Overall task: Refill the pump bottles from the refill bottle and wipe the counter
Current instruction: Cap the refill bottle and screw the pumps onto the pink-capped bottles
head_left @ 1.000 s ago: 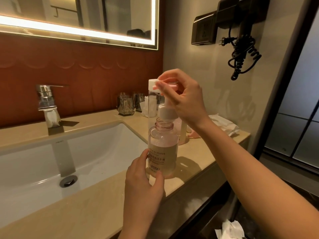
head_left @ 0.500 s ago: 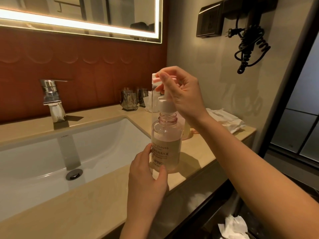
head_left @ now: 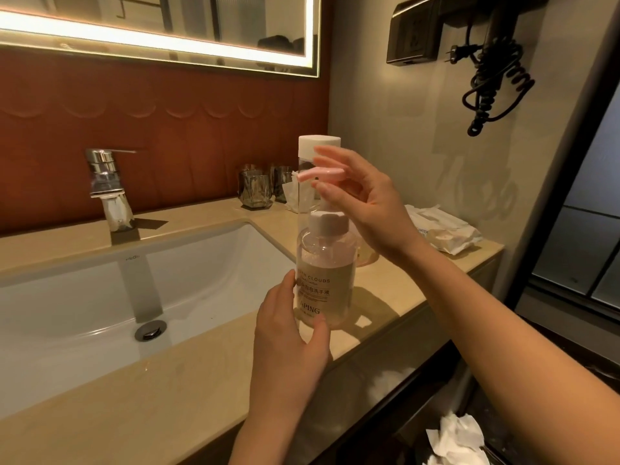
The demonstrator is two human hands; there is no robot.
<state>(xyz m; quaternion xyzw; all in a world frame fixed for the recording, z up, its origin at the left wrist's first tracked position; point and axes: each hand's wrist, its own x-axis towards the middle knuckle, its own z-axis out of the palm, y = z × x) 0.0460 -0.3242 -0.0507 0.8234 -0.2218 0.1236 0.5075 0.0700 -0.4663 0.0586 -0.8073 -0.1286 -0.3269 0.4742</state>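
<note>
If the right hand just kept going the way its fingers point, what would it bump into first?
The right hand, pinching the pump, points left. First in line looks to be the white-capped bottle behind it, though depth is unclear; it might pass in front.

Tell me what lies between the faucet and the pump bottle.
Head view: a corner of the sink basin and a bare counter strip separate faucet and pump bottle.

Chrome faucet (head_left: 107,186) over white sink (head_left: 208,263), lit mirror (head_left: 167,18), glass tumblers (head_left: 256,191), wall hairdryer (head_left: 500,28)
</note>
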